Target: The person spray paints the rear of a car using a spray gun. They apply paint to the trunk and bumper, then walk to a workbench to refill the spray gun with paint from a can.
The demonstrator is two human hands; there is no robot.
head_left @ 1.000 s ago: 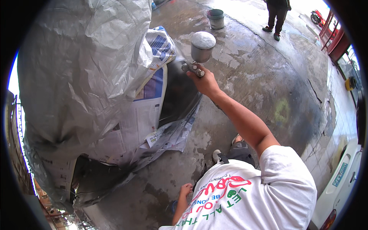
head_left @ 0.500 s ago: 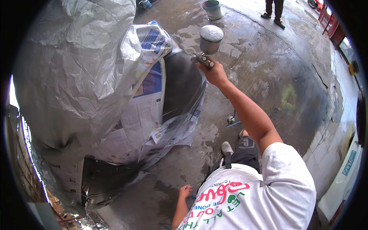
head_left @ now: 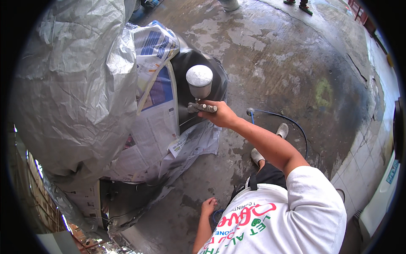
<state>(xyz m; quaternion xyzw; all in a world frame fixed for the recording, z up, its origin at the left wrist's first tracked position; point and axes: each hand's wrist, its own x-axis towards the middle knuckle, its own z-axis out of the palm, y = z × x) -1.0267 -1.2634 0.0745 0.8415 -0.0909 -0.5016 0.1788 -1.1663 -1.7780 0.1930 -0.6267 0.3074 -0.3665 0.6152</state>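
My right hand (head_left: 220, 114) is wrapped round the handle of a metal spray gun (head_left: 204, 107), which points left. On top of the gun stands a grey paint cup (head_left: 199, 81) with a pale silvery lid. Beyond the gun, close to it, is a dark curved panel (head_left: 182, 80), framed by masking newspaper (head_left: 155, 127) and silvery plastic sheeting (head_left: 80, 93). Low by my waist hangs my left hand (head_left: 208, 206), its fingers curled. A loop of blue hose (head_left: 217, 216) shows beside it; whether the fingers hold the hose is hidden.
A blue air hose (head_left: 292, 117) with a round fitting (head_left: 250, 111) runs over the stained concrete floor (head_left: 275, 63) near my feet. At the far edge stand a bucket (head_left: 229, 4) and a person's feet (head_left: 305, 8). A white vehicle (head_left: 380, 199) is at the right. Another dark masked-off panel (head_left: 131, 199) sits lower left.
My right hand has brought the spray gun left and nearer to me, from the panel's far edge to in front of the dark panel. The view has shifted; my left hand stays low.
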